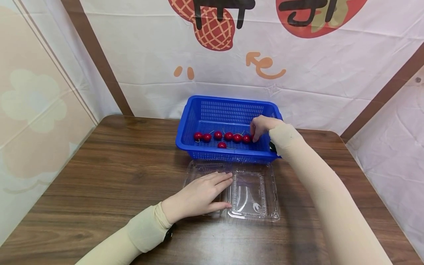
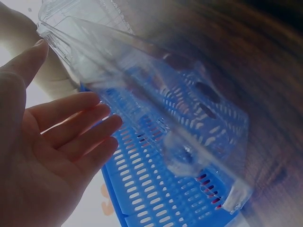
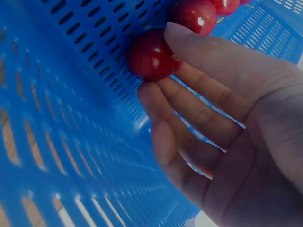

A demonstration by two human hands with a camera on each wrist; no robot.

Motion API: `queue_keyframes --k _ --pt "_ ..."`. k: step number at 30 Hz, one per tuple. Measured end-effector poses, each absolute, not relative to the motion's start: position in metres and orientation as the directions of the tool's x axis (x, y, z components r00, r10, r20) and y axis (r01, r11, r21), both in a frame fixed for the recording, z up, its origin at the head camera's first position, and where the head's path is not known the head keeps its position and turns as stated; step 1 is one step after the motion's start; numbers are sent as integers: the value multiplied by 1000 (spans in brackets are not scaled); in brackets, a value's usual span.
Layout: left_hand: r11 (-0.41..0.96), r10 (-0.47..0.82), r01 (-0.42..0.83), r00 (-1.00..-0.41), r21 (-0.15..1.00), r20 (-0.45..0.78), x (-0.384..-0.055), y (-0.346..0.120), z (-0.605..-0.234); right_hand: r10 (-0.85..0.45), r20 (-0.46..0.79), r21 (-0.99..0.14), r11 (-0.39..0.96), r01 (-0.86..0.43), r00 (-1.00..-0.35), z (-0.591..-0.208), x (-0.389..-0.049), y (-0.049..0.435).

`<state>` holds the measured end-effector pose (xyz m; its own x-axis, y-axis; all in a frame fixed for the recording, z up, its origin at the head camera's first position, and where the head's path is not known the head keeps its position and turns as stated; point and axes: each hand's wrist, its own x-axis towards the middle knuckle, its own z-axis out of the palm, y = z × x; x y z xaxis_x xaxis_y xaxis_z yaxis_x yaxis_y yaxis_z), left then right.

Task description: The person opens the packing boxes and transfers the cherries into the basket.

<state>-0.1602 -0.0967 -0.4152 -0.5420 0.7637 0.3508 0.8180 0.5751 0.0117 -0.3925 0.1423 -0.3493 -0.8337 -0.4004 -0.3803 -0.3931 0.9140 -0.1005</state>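
In the head view, my right hand [image 1: 261, 127] reaches into the blue basket [image 1: 228, 152] at its right end. The right wrist view has the thumb and fingers of that hand around a red cherry [image 3: 150, 56], pinching it at the end of a row. Other cherries [image 1: 228, 136] lie in a line along the basket floor, and a single cherry [image 1: 222, 145] sits nearer the front wall. My left hand [image 1: 202, 193] rests with extended fingers over the middle of an opened clear plastic clamshell box [image 1: 248, 195]. Its palm and fingers [image 2: 75, 106] show beside the plastic in the left wrist view.
A brown wooden table [image 1: 132, 173] carries the basket and the box, the basket standing just behind the box. A white printed cloth [image 1: 149, 55] hangs behind the table's far edge, with more cloth at both sides.
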Motion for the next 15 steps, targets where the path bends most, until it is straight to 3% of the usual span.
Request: queue_keyframes --k 15 --pt "573 766 819 -538 6 352 -160 -97 -414 -406 -374 -107 912 -396 -834 -347 -391 144"
